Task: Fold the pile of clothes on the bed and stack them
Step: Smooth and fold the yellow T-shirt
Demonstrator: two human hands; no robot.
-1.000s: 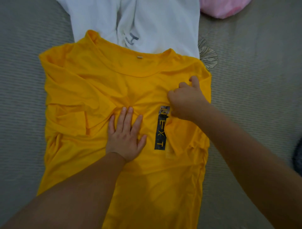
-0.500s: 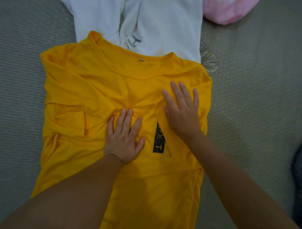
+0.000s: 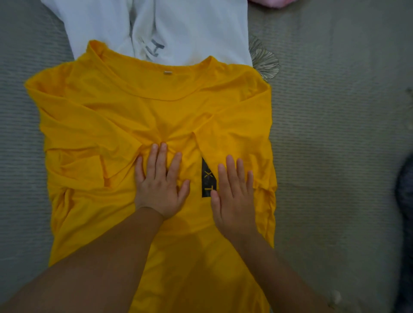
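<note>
A yellow T-shirt (image 3: 125, 107) lies front up on the grey bed, collar away from me, with both sleeves folded in over the chest. My left hand (image 3: 159, 183) presses flat on the shirt's middle, fingers straight, at the edge of the folded left sleeve. My right hand (image 3: 234, 196) lies flat on the folded right sleeve, which covers part of the black printed label (image 3: 206, 178). A white garment (image 3: 190, 29) lies spread beyond the collar, partly under the yellow shirt.
The grey ribbed bed cover (image 3: 335, 134) stretches to both sides. A pink item (image 3: 270, 1) peeks in at the top edge. A dark object (image 3: 405, 201) sits at the right edge. A leaf print (image 3: 264, 61) marks the cover by the white garment.
My right hand let go of the right sleeve after folding it inward, opened flat, and slid down toward me along the sleeve. My left hand stayed pressed in place.
</note>
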